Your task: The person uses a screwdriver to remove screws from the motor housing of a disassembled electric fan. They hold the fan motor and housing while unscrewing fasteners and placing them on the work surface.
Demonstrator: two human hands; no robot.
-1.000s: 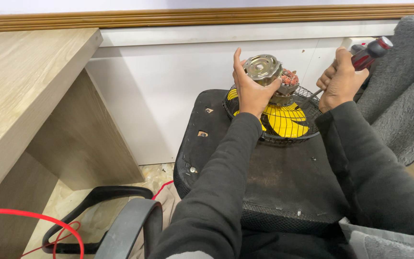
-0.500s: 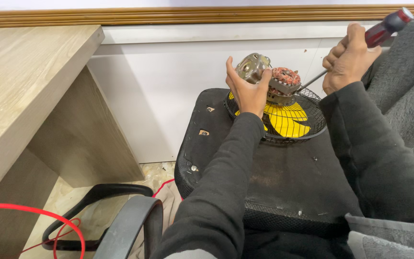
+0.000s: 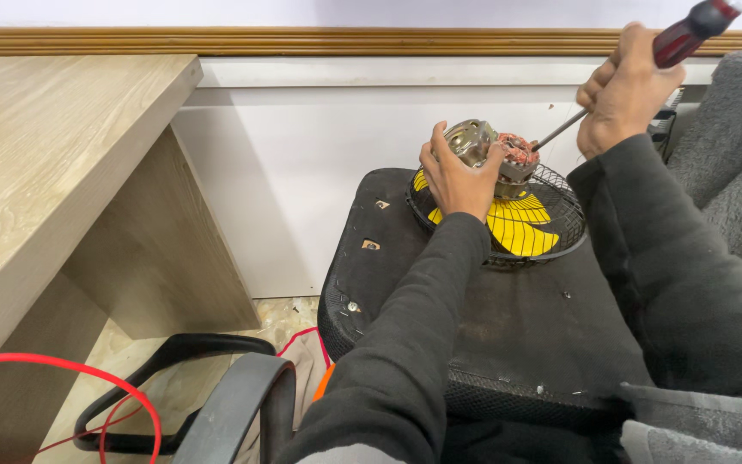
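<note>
Nearest the camera, a black chair armrest (image 3: 242,404) and a loop of red wire (image 3: 88,378) lie low at the left, over a patterned floor (image 3: 276,318); a pale wooden desk (image 3: 53,163) runs along the left side; both dark sleeves reach forward over a worn black seat cushion (image 3: 474,318), its cover torn in small spots near its left edge; at the cushion's far right corner sits a small fan, black wire guard (image 3: 560,206) with yellow blades (image 3: 521,228) inside; the fan motor (image 3: 487,155) stands on the fan's hub, metal end cover at the left, copper windings exposed at the right; left hand (image 3: 457,176) is wrapped around the motor's end cover, holding it steady; right hand (image 3: 624,94) is clenched on a red-handled screwdriver (image 3: 684,39), raised near the white wall (image 3: 302,172), shaft angled down so the tip meets the motor by the windings; judged progress: the housing looks partly opened, since the windings show; the motor remains seated on the fan, so separation appears unfinished; a grey blanket (image 3: 732,146) lies at the far right.
</note>
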